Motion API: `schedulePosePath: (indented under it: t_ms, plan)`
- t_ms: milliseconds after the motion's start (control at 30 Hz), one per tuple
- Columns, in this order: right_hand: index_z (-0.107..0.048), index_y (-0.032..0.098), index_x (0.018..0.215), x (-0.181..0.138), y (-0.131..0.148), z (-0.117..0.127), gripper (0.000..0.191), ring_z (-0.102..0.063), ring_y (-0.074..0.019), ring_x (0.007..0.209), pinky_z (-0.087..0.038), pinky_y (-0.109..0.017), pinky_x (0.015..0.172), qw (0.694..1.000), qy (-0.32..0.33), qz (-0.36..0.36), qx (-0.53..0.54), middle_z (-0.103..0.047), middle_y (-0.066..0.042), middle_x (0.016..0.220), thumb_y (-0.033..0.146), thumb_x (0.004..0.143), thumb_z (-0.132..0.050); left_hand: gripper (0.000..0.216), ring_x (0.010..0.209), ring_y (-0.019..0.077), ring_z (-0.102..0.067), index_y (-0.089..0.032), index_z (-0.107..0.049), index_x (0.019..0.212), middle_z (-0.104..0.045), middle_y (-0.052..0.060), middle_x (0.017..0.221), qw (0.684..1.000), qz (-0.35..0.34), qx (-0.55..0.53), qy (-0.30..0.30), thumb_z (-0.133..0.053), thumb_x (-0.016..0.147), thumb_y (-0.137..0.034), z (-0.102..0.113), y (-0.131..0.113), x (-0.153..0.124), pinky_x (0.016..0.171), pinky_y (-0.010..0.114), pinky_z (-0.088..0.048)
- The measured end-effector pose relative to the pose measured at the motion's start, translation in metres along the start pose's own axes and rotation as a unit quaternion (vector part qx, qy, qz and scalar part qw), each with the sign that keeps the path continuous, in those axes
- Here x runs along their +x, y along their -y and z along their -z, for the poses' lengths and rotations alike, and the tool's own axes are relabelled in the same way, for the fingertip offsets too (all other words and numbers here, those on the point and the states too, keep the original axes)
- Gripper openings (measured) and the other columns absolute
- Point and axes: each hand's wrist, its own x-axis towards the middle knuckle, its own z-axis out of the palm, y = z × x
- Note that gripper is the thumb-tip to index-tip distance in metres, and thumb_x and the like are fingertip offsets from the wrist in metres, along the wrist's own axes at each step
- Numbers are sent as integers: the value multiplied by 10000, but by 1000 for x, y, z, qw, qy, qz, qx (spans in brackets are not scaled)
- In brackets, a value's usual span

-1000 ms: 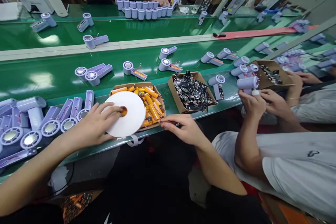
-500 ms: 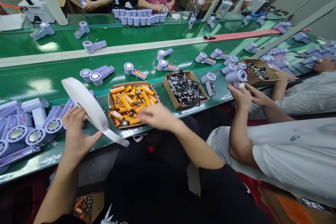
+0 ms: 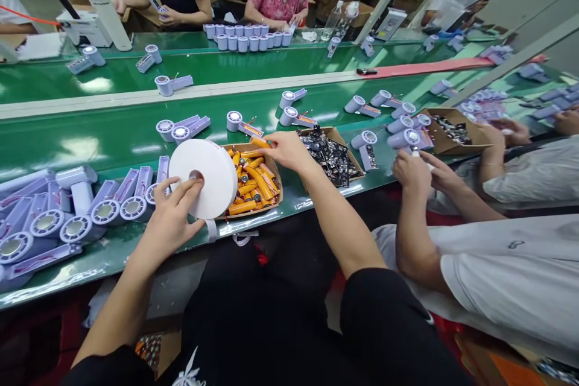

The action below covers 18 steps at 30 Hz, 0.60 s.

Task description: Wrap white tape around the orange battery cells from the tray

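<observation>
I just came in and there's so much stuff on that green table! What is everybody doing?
People sit along a green belt covered with little purple fans. The person wearing the camera holds a big white roll of tape with the left hand. Their right hand pinches an orange battery above a cardboard box full of batteries. Beside them, another person handles a purple fan with both hands.
</observation>
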Motion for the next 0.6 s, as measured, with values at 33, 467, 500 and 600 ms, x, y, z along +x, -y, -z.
schedulePosePath:
  t_ms: [33,467,500,600]
  plan:
    - [-838,173,1064,-11,3,2,224,-714,-205,854,-531,-321,815,995,-68,17,68,-812,-57,941,361,954,-787,627,1372,444,-477,-175,-531,1498,-705,170,1406,1000,-5,3,4,-719,900,-170,2,-3,0,1153,617,-494]
    - [-804,292,1270,-95,63,-21,393,-835,-260,1142,-689,-433,1060,864,-204,70,455,-845,-44,1265,496,936,-847,629,1376,408,-526,-188,-599,1508,-740,135,1417,996,-52,34,57,-772,903,-171,18,-31,7,1162,562,-481]
    - [-809,284,1253,-95,62,-23,436,-843,-268,1111,-701,-445,1036,853,-198,51,481,-850,-49,1241,542,906,-871,640,1378,410,-527,-193,-600,1514,-739,132,1424,996,-50,35,61,-777,900,-175,18,-31,7,1162,563,-479]
    - [-841,259,1139,-95,60,-29,438,-860,-274,1021,-721,-456,987,829,-208,1,519,-865,-55,1145,626,900,-850,665,1380,415,-525,-194,-604,1532,-736,131,1441,996,-44,38,68,-789,894,-185,17,-33,6,1159,568,-478]
